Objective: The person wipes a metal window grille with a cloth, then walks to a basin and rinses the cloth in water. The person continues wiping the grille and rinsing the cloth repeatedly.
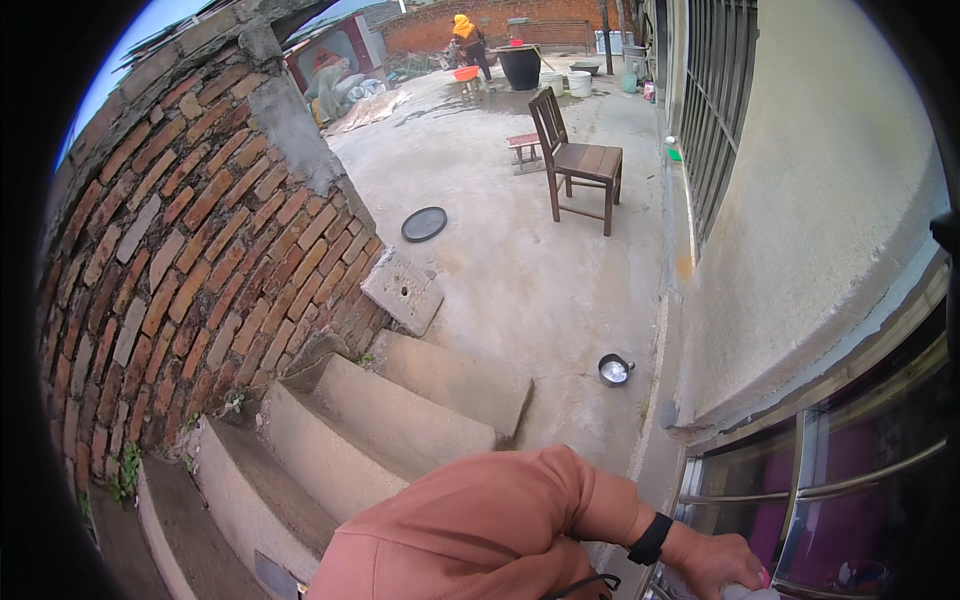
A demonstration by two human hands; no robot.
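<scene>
From the bottom of the view my left arm reaches right in a reddish-pink sleeve, with a black band at the wrist. My left hand (716, 562) is closed on a whitish, crumpled cloth (742, 592), partly cut off by the lower edge. A small patch of pink shows by the fingertips. Hand and cloth are close against a barred window (757, 517) with metal rails and purple behind the glass. Whether they touch the glass I cannot tell. My right hand is out of view.
Concrete steps (405, 405) run down beside a brick wall (187, 270). A small dark pot (615, 371) sits on the ground below. Farther off are a wooden chair (589, 161), a low stool (525, 142), a round dark lid (424, 224) and a person (472, 49) near a large black vat (520, 69).
</scene>
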